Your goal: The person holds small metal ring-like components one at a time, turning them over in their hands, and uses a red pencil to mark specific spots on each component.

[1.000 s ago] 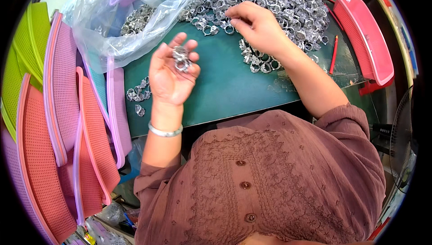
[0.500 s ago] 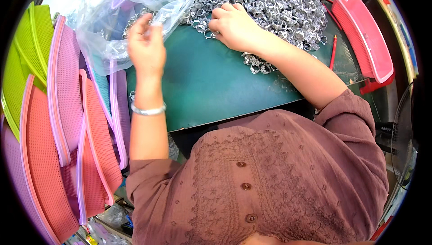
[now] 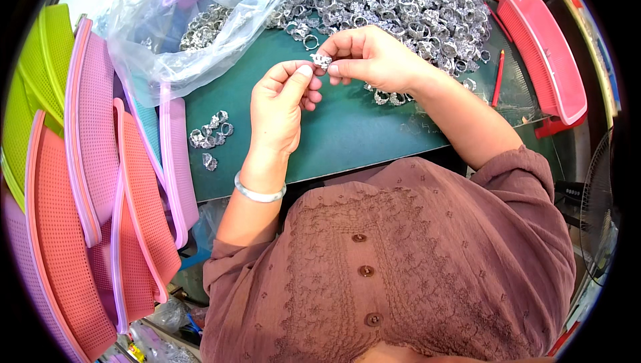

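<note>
Above the green tabletop, my two hands meet at a silvery ring [image 3: 321, 61] with a clustered, sparkling head. My right hand [image 3: 374, 61] pinches it between thumb and fingers. From the other side, my left hand [image 3: 279, 103] is closed with thumb and fingertips at the ring's edge; its fingers partly hide the band. Behind them spreads a large heap of similar rings [image 3: 400, 9], with a single ring [image 3: 310, 42] at its near edge. A few more rings [image 3: 390, 97] lie below my right wrist. Left of my left forearm sits a small group of rings [image 3: 212, 131].
A clear plastic bag [image 3: 150, 63] with rings inside stands open at the back left. Stacked green, purple and coral perforated baskets [image 3: 67, 229] line the left side. On the right are a red pencil [image 3: 498, 79] and a pink basket [image 3: 541, 56]; a fan [image 3: 597, 203] stands beyond.
My left hand has moved from beside the bag rightward and nearer, meeting my right hand. My right hand has drawn back from the heap, and a ring now shows between the fingers.
</note>
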Demonstrator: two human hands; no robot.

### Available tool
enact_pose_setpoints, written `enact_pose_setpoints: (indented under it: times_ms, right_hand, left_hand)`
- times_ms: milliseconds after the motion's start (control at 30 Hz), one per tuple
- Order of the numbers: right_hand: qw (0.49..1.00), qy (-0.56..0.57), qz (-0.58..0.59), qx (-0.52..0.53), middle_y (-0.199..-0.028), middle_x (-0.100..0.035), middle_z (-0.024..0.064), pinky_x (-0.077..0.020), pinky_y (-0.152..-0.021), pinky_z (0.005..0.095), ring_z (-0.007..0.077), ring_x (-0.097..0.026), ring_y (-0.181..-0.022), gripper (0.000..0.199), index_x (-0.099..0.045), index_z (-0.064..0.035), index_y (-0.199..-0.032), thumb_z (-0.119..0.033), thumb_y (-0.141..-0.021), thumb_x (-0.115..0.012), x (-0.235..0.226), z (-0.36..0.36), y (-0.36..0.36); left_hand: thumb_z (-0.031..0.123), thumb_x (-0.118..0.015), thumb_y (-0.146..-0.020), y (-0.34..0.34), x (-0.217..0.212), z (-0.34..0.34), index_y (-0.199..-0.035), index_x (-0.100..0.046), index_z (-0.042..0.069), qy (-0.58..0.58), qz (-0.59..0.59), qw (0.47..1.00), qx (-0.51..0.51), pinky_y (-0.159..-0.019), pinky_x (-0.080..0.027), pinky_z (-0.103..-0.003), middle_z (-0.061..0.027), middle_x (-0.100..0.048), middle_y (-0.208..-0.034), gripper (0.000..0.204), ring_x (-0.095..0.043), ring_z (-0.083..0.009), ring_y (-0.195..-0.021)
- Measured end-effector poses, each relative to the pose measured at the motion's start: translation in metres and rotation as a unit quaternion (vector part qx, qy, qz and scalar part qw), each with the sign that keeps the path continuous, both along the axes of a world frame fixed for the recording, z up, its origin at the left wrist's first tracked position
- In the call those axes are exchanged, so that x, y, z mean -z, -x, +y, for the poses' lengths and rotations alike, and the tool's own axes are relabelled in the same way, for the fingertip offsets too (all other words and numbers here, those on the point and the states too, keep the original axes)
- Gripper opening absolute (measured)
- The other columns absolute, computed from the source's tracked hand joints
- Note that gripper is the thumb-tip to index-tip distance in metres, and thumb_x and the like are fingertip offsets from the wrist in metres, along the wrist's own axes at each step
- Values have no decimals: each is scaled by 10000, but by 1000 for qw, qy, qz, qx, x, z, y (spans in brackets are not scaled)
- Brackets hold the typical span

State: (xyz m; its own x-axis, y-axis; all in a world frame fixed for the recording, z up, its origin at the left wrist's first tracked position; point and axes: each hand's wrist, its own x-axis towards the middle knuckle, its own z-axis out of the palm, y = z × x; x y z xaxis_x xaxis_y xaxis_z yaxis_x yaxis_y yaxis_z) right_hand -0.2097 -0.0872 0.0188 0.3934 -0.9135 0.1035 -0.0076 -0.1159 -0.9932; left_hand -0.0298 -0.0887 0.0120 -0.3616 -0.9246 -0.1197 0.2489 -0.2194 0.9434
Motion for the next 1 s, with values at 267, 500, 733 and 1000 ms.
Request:
enact_pose_setpoints:
  times_ms: [267,500,733,1000]
  right_hand:
    - [998,-36,-34,27,-782,-616,39,-430,-547,200,79,-551,-624,128,-565,-3,-930,-82,-833,-541,4,6,-3]
    - [999,-30,-13,38,-748,-615,27,-413,-513,186,64,-543,-594,121,-567,-20,-904,-123,-842,-552,4,8,-4]
    - [999,-34,-13,41,-708,-609,25,-409,-497,185,63,-544,-572,118,-565,-25,-886,-135,-846,-552,3,9,-4]
    - [998,-40,-13,43,-708,-609,33,-410,-495,189,70,-547,-573,112,-558,-21,-874,-128,-843,-555,1,10,-6]
  left_hand:
    - [91,-566,-824,4,1,7,-891,-610,16,22,2,999,-42,-529,-391,-162,-28,-612,-761,110,-498,-52,-583]
    - [66,-592,-801,6,4,8,-889,-615,13,36,1,998,-56,-527,-394,-162,-24,-607,-739,106,-504,-51,-583]
    - [58,-590,-801,7,5,8,-879,-619,9,58,-8,996,-65,-536,-403,-163,-21,-603,-735,96,-503,-47,-589]
    - [79,-607,-792,7,3,9,-867,-626,31,64,-8,996,-69,-525,-375,-170,0,-588,-694,90,-494,-50,-574]
